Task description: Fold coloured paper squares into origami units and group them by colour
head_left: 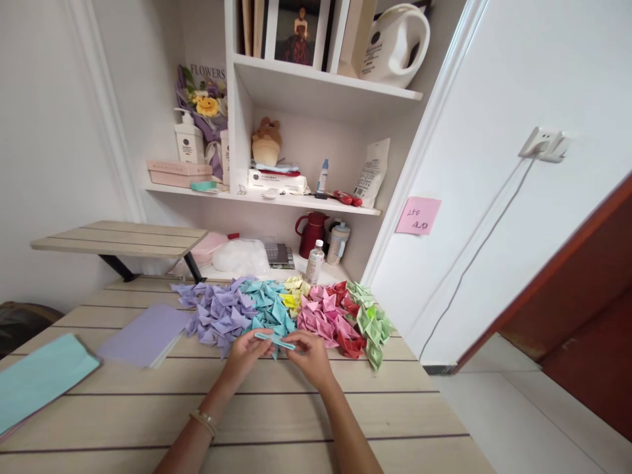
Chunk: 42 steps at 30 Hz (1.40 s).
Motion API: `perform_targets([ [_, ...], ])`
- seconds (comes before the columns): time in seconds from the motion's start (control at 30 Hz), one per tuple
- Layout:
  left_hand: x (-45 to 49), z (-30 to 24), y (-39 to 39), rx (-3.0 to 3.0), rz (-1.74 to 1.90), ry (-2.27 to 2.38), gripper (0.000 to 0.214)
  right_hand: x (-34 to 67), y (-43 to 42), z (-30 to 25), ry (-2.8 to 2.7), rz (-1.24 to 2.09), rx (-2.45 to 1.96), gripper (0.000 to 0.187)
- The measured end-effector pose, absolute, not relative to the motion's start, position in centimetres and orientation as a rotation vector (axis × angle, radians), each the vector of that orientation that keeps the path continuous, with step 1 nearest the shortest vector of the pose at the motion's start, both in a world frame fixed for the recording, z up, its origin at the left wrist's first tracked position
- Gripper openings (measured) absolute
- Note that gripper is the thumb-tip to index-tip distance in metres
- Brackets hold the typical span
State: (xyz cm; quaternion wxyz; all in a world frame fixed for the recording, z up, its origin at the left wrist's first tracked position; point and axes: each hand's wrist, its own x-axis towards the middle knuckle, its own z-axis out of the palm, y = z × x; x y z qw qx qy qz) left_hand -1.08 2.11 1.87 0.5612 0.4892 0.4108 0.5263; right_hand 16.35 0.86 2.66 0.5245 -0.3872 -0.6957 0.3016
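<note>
Between my two hands is a small folded piece of light blue paper (274, 340), held just above the table. My left hand (248, 349) pinches its left end, and my right hand (309, 355) grips the right end. Right behind them lies a long heap of folded paper pieces, sorted by colour: purple pieces (222, 316), blue pieces (269, 306), yellow pieces (292, 299), pink pieces (323, 315), red pieces (351, 345) and green pieces (374, 327). My fingers partly cover the front of the blue heap.
Purple paper sheets (141, 336) and light blue sheets (44, 378) lie on the slatted table (276, 421) at the left. A small raised stand (121, 236) is behind them. Past the heap stand a clear bottle (315, 263) and a red jug (313, 235) below the shelves (320, 79).
</note>
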Motion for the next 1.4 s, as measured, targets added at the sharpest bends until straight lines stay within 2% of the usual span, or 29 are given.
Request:
perform_targets([
  [0.13, -0.9, 2.1, 1.9, 1.178, 1.250, 0.985, 0.041, 16.1, 0.8, 2.6, -1.637, 0.769, -0.936, 0.025],
  [0.23, -0.9, 2.2, 1.7, 1.245, 1.211, 0.955, 0.045, 16.1, 0.9, 2.3, -1.640, 0.732, -0.991, 0.025],
  [0.43, -0.5, 1.8, 1.5, 1.396, 1.321, 0.941, 0.052, 16.0, 0.6, 2.0, -1.939, 0.246, -1.102, 0.028],
  [0.53, -0.2, 1.4, 1.6, 1.430, 1.393, 0.991, 0.050, 15.7, 0.3, 2.0, -2.042, -0.016, -1.190, 0.032],
  [0.6, 0.0, 1.2, 1.6, 1.443, 1.397, 1.000, 0.046, 15.4, 0.2, 1.8, -2.065, -0.078, -1.215, 0.032],
  [0.7, 0.1, 0.9, 1.6, 1.455, 1.370, 1.002, 0.038, 15.2, 0.3, 1.6, -2.014, 0.021, -1.205, 0.030],
  [0.9, 0.1, 0.4, 1.9, 1.367, 1.364, 1.032, 0.033, 14.8, 0.8, 1.1, -1.726, 0.513, -1.154, 0.034],
  [1.07, 0.2, 0.2, 2.0, 1.288, 1.314, 0.986, 0.034, 14.1, 0.8, 1.1, -1.602, 0.665, -1.179, 0.035],
  [1.4, -0.1, 1.2, 1.7, 1.325, 1.249, 1.103, 0.031, 14.0, 0.8, 1.5, -1.245, 1.045, -0.972, 0.020],
])
